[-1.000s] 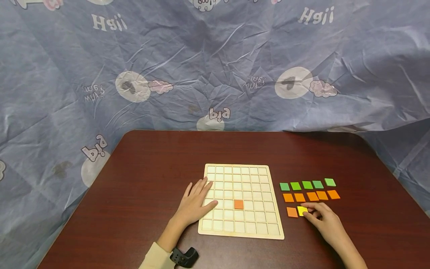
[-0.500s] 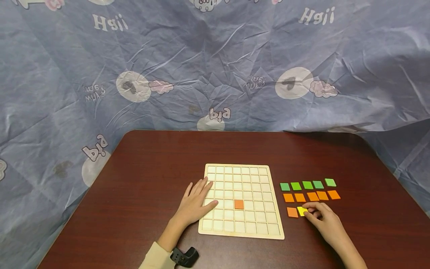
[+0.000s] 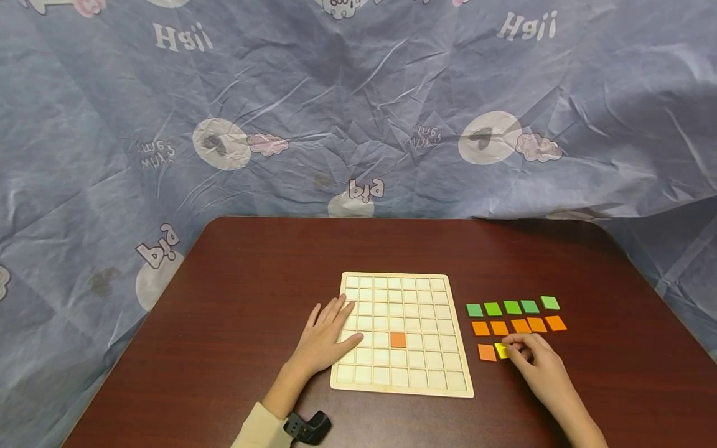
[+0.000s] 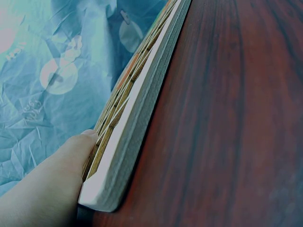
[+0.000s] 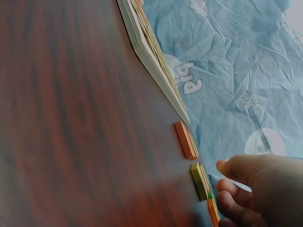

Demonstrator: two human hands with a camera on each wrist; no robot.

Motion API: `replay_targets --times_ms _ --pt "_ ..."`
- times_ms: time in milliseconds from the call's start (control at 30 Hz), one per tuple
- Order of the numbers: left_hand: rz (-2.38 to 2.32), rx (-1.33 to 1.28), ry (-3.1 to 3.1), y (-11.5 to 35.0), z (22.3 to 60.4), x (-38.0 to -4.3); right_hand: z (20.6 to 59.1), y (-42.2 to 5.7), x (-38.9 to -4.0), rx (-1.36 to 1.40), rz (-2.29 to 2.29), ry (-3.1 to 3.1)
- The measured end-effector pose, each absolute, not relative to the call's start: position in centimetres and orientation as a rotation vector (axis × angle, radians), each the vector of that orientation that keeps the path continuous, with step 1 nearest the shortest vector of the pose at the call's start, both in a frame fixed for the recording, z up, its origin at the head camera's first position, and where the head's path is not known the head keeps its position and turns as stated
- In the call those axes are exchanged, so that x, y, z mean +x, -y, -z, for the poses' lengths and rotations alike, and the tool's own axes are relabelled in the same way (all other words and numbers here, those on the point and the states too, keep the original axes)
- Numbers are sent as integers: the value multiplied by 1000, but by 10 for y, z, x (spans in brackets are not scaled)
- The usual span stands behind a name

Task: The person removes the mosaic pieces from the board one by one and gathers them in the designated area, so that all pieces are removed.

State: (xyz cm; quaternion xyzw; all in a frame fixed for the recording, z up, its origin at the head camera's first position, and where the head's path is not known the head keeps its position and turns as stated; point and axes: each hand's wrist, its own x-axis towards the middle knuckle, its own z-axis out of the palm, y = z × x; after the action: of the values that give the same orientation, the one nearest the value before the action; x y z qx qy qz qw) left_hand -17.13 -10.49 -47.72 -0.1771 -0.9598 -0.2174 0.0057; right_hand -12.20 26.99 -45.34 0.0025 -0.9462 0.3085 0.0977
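Observation:
A pale wooden grid board (image 3: 403,376) lies on the table, with an orange tile (image 3: 398,340) in one of its squares. My left hand (image 3: 320,342) rests on the board's left edge with fingers spread; in the left wrist view its thumb (image 4: 71,156) lies over the board's rim. On the right, a yellow tile (image 3: 501,351) lies flat beside an orange-red tile (image 3: 487,353). My right hand (image 3: 540,364) is bent just over the yellow tile, hiding part of it. The right wrist view shows a gap between thumb and fingers, with the yellow tile (image 5: 200,182) on the table beside them.
Behind those two tiles runs a row of orange tiles (image 3: 499,328), and farther back a row of green tiles (image 3: 512,307). The dark red-brown table (image 3: 235,280) extends around the board. A patterned blue-grey cloth (image 3: 358,124) hangs behind the table's far edge.
My right thumb has moved in toward the fingers, and the hand now covers more of the yellow tile. My left hand and the board have stayed in place.

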Motion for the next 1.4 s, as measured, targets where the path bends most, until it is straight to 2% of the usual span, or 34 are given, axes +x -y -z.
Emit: replay_targets --times_ms 667,900,1400 --pt "675 -525 3014 107 477 -171 446 -209 -119 129 -1053 2644" --pt "678 -526 3020 106 477 -170 444 -181 -126 250 -1126 2615" --pt "652 -545 3012 105 477 -172 460 -134 -147 325 -1308 2637"
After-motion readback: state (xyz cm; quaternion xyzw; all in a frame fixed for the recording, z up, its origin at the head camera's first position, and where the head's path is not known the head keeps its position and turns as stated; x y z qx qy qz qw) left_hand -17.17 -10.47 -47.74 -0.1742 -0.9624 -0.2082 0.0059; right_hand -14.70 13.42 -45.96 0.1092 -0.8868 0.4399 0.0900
